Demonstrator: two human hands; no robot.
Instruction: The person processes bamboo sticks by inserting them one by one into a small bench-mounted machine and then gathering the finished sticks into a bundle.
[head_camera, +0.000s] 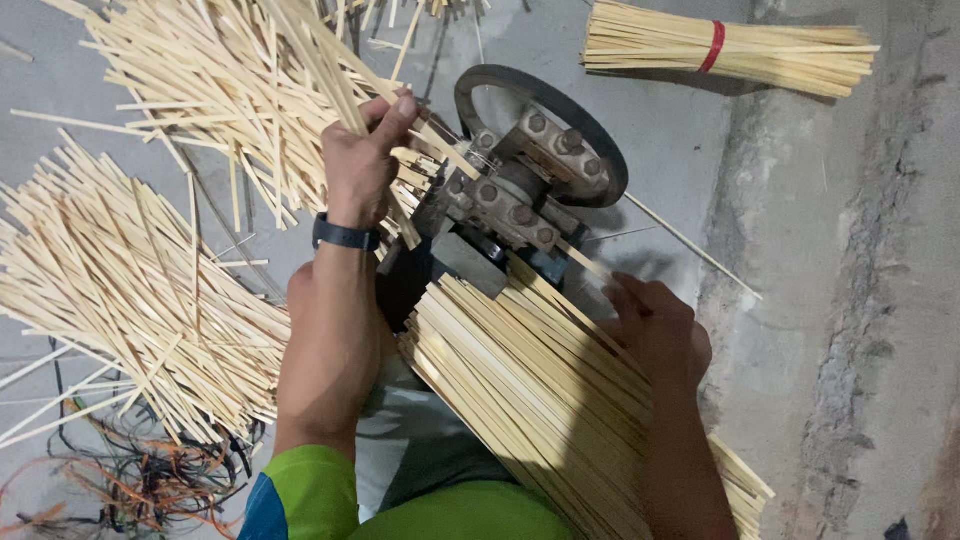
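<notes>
The person's left hand (358, 165) reaches far over the small dark metal machine (520, 185), its fingers closed around a few pale bamboo strips (300, 60) at the edge of the loose heap (210, 110) lying on the floor beyond it. The right hand (655, 330) rests near the machine's right side, fingers curled loosely on the top of a thick stack of strips (540, 390) that slopes from the person's lap up to the machine's bolted block; whether it grips any single strip cannot be told. Another loose pile (110, 290) spreads on the floor to the left, and a bundle tied with a red band (725, 50) lies far right.

The risk appears to lie in how close both hands sit to the wheel (590, 130) and rollers: a finger following a strip inward could be caught. The strips look thin and splintery, so a sliding grip might cut the skin, and the leaning stack could slip off the lap sideways.
</notes>
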